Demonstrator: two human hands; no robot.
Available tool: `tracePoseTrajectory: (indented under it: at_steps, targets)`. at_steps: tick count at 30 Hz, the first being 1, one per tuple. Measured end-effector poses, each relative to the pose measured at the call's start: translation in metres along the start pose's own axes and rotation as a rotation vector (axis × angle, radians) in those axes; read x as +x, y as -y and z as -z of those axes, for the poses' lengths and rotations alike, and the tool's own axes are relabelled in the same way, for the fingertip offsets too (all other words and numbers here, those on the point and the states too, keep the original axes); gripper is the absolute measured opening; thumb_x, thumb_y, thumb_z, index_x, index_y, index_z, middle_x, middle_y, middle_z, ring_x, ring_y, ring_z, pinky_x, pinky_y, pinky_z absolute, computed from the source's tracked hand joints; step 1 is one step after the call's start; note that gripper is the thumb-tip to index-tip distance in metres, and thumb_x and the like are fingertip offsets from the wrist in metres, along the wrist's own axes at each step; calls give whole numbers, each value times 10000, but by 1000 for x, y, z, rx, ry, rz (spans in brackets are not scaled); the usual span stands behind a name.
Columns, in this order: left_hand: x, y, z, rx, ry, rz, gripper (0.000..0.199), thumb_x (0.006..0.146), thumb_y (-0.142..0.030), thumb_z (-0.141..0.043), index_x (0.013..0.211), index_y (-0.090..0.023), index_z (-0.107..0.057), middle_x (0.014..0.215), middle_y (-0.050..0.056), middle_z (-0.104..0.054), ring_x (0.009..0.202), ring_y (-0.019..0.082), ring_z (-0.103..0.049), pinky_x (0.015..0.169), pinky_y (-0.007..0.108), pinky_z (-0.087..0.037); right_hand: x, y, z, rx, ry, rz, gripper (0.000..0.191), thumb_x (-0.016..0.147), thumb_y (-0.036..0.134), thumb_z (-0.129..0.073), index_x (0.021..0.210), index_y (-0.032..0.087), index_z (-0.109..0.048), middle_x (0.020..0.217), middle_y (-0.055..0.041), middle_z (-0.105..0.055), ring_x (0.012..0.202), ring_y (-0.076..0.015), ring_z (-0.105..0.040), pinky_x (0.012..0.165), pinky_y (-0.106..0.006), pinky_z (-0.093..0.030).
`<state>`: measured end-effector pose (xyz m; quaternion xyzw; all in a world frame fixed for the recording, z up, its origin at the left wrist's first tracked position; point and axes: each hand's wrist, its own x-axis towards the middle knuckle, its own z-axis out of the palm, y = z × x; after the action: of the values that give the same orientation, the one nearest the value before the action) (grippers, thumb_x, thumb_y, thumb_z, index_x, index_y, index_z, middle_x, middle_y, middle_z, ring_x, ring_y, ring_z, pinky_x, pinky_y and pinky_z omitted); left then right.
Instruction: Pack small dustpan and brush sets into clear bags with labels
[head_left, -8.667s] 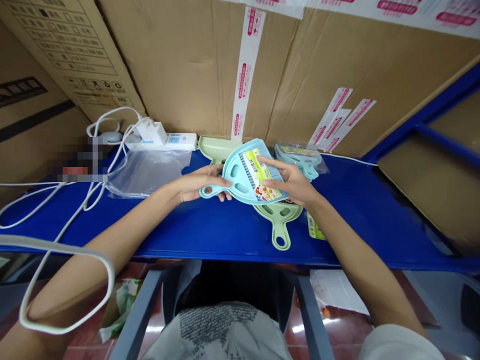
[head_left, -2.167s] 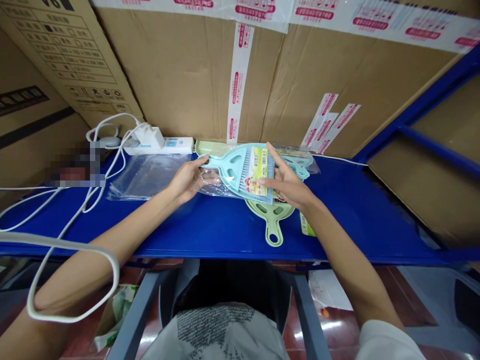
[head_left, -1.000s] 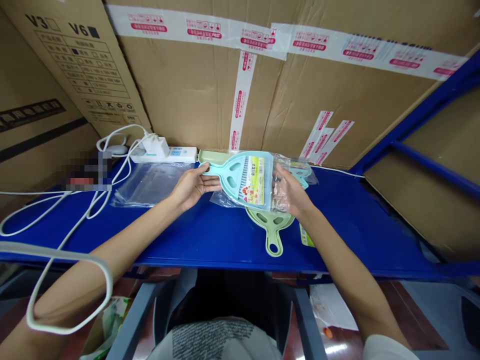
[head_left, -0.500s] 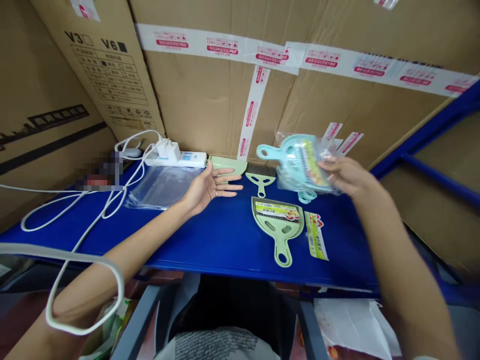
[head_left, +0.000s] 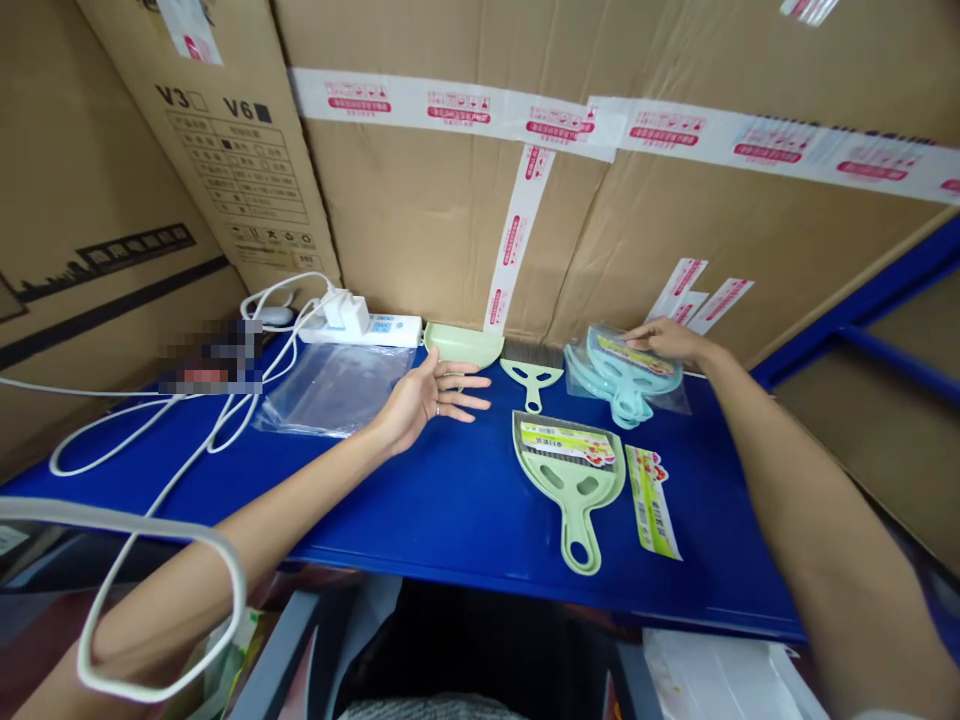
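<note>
My left hand hovers over the table, palm partly turned up, its fingers spread with nothing in them and a ring on one. My right hand pinches the far edge of a bagged light-blue dustpan set, which lies on other blue dustpan pieces at the back right. Nearer me sits a green dustpan with a brush and a printed label card in it. Beside it is a loose label card. A green brush and another green dustpan lie behind, the latter partly hidden by my left fingers.
Clear plastic bags lie on the blue table at left. Behind them are a white power strip and looped white cables. Cardboard boxes wall off the back, and a blue metal frame stands at right.
My right hand has lowered the bagged blue dustpan set onto the blue pieces at the back right, its handle turning toward me. My left hand stays spread. The view has shifted slightly.
</note>
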<state>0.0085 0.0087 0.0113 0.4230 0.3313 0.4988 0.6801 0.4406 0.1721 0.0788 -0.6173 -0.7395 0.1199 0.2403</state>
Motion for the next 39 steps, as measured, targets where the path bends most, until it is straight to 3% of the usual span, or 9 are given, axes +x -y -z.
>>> tracePoseTrajectory:
  at_steps: [3,6,9,14,17,20,26,30,39]
  targets:
    - [1,2,2,-1,9,-7,626,1111,-613,-434,1182,-90,-771,1300,258,-779,958,349,-842,671,364,-671,4,-2,-20,-101,123,9,187,857,139,-733,945,126,-897,948,-115,-867,846,-227,-781,801,-304,-582]
    - [1,3,2,14,4,-1,630,1118,-610,-412,1175,-93,-770,1292,255,-783,949,345,-843,658,357,-669,1,-1,-32,-187,61,40,238,863,149,-699,1004,134,-891,1022,-121,-868,948,-248,-793,871,-320,-578]
    - [1,3,1,31,-12,3,635,1127,-599,-383,1150,-93,-768,1279,251,-788,937,345,-843,637,351,-665,-13,6,-24,-292,-55,63,286,940,191,-650,1103,109,-871,1116,-159,-854,1023,-268,-787,939,-346,-567]
    - [-1,4,-1,35,-7,-11,651,1120,-617,-399,1157,-86,-773,1262,257,-791,912,338,-844,623,341,-657,-86,47,-3,-459,-217,133,418,1081,416,-534,1187,158,-844,1246,-173,-803,1191,-357,-729,1035,-465,-547]
    - [-1,5,-2,35,7,-11,659,1108,-634,-428,1155,-76,-776,1249,262,-793,893,337,-843,616,341,-651,-140,76,-16,-652,-217,35,606,1072,643,-487,1431,230,-747,1269,-218,-744,1115,-427,-744,916,-529,-585]
    - [0,6,-2,39,9,-18,660,1097,-648,-444,1136,-79,-777,1234,260,-798,871,333,-843,613,342,-649,-168,88,-40,-800,-208,-27,684,1096,632,-391,1628,238,-562,1421,-302,-617,979,-423,-773,816,-533,-601]
    - [2,7,0,49,-11,-22,612,1104,-619,-445,1122,-96,-762,1243,252,-799,859,325,-844,601,336,-642,-156,74,-57,-670,-58,-79,595,1134,458,-271,1594,234,-574,1421,-251,-545,896,-341,-778,831,-519,-621]
    - [2,8,0,76,-4,-23,609,1095,-635,-452,1124,-111,-759,1242,239,-803,859,322,-843,606,330,-643,-153,72,-62,-633,-89,-32,609,1133,415,-231,1567,162,-575,1415,-264,-529,958,-360,-767,835,-507,-622]
    - [2,9,1,112,2,-25,615,1084,-655,-472,1122,-112,-759,1235,238,-806,853,324,-844,603,332,-646,-155,73,-67,-663,-100,-53,579,1070,424,-449,1576,163,-555,1459,-255,-511,907,-352,-760,833,-503,-617]
